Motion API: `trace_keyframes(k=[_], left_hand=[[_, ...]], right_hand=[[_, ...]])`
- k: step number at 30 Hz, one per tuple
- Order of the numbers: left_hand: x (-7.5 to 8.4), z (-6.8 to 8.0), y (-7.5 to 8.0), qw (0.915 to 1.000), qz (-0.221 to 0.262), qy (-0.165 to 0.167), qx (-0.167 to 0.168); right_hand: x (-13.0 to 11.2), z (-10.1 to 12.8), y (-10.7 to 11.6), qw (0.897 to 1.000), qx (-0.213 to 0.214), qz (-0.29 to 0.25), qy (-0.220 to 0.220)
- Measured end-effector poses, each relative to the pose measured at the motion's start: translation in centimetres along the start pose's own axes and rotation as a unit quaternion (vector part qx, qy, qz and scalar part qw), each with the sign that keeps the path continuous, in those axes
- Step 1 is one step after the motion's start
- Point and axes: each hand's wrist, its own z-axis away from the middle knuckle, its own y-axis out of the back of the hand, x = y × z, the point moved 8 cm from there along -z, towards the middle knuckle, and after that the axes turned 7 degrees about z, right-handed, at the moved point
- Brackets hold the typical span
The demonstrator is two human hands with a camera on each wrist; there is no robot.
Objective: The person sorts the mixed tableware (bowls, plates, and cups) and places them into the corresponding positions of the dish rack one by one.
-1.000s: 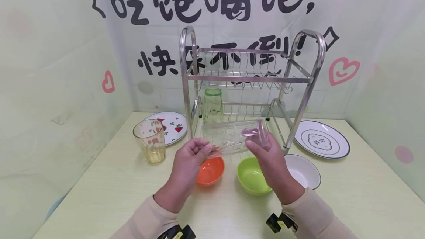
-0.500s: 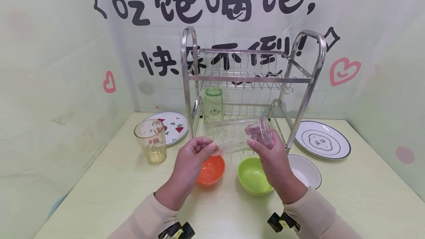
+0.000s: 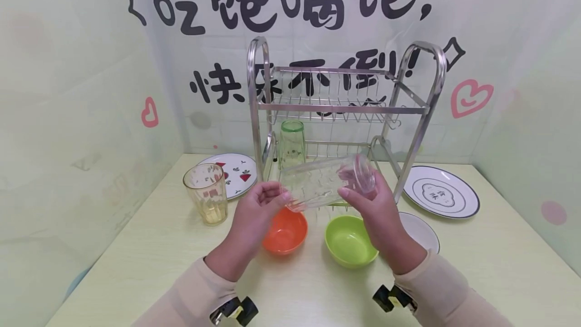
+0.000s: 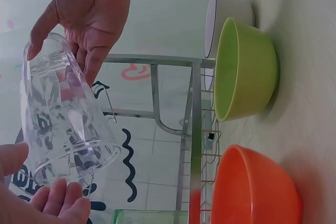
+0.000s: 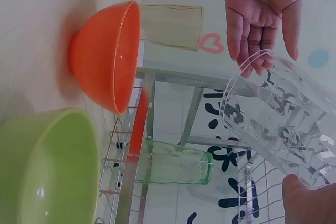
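Note:
A clear glass tumbler point(image 3: 317, 181) lies slanted between my two hands, above the bowls and in front of the rack. My right hand point(image 3: 374, 208) grips it round the base end, thumb in front. My left hand point(image 3: 256, 213) holds the mouth end, with thumb and fingertips at the rim. In the left wrist view the tumbler point(image 4: 68, 114) shows its wide mouth toward the left hand. The right wrist view shows the left palm point(image 5: 262, 9) facing the tumbler, fingers lightly bent. Below are an orange bowl point(image 3: 285, 233) and a green bowl point(image 3: 350, 243).
A metal two-tier dish rack point(image 3: 342, 109) stands behind, with a green glass point(image 3: 292, 143) upside down on its lower tier. A yellowish glass point(image 3: 206, 196) and a strawberry plate point(image 3: 238, 175) are at left. At right are a white plate point(image 3: 438, 193) and a white bowl point(image 3: 419, 233).
The tumbler has tilted, its base end rising and turning toward me. The right hand rises slightly with it. The left forearm has shifted slightly left, uncovering more of the orange bowl.

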Motion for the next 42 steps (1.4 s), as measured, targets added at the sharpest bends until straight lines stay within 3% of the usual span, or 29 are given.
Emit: trace_keyframes(k=[18,26,42], left_hand=[[1.7,-2.6,3.4,0.9946,-0.083,-0.017,0.059],[1.9,-3.9,4.5,0.9901,-0.114,-0.002,0.082],[3.2,-6.6,4.8,0.9878,-0.122,-0.035,0.09]], right_hand=[[-1.2,-1.2,2.3,0.995,-0.02,0.098,0.021],[-0.7,-1.8,3.2,0.989,-0.013,0.146,0.007],[-0.3,-4.4,2.9,0.977,-0.019,0.212,0.022]])
